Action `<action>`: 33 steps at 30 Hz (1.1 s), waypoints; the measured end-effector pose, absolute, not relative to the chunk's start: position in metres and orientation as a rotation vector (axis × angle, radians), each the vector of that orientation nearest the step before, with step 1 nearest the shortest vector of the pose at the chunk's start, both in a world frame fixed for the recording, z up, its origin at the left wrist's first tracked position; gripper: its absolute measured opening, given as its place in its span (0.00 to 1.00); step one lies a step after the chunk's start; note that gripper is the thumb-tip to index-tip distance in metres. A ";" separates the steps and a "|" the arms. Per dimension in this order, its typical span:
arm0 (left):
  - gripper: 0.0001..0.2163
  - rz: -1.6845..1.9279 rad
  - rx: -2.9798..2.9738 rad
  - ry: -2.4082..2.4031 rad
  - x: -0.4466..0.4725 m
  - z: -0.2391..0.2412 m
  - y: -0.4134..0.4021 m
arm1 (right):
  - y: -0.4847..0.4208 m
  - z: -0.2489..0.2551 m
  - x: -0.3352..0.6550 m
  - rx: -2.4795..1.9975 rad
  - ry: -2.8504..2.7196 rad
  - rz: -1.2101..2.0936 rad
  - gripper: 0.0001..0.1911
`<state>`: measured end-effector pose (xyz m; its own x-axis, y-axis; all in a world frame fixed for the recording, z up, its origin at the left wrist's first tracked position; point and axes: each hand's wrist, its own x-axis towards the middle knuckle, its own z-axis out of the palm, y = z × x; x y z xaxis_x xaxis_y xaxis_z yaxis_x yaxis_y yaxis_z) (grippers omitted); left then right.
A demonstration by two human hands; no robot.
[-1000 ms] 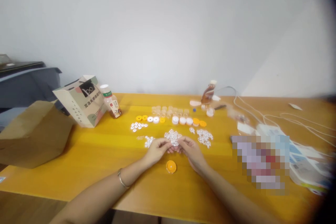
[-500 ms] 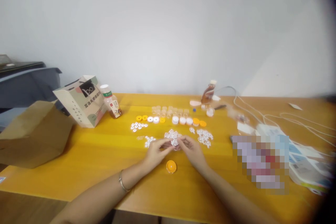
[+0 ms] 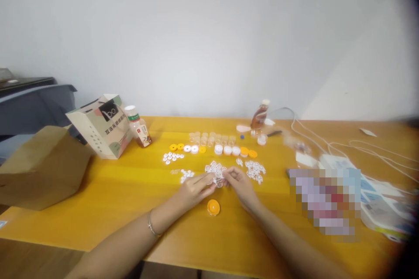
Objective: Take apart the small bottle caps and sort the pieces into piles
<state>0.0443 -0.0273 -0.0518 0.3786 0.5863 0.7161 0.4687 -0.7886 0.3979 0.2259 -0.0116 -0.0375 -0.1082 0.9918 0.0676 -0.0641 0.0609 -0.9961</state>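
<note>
My left hand (image 3: 195,191) is closed in a pinch at the near side of a pile of small white openwork plastic pieces (image 3: 213,167). One white openwork piece shows at its fingertips. Close by on the right, my right hand (image 3: 241,186) has thumb and forefinger pressed together at the pile's edge; whatever lies between them is too small to make out. Below both hands, an orange round cap (image 3: 214,207) sits on the table, its hollow side up. Small white discs (image 3: 187,176) lie left of my left hand, and more openwork pieces (image 3: 255,170) to the right.
Behind the pile run a row of white and orange caps (image 3: 227,150) and several clear cups (image 3: 211,140). A paper bag (image 3: 103,128) and a bottle (image 3: 141,133) stand left; a brown bottle (image 3: 260,115) stands back right. Cables (image 3: 322,139) and a plastic box (image 3: 381,213) lie right.
My hands have moved slightly apart, the left one turning a little more palm-down. The white piece between them has shifted left with my left fingertips. Other things stay put.
</note>
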 end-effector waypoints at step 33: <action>0.11 1.300 2.425 1.059 0.045 -0.049 -0.023 | -0.013 -0.032 0.232 -1.064 -1.658 0.938 0.10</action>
<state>0.0447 -0.0233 -0.0488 0.3592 0.6699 0.6498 0.5007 -0.7259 0.4716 0.2317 -0.0135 -0.0318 -0.1995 0.9353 0.2924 0.2312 0.3349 -0.9134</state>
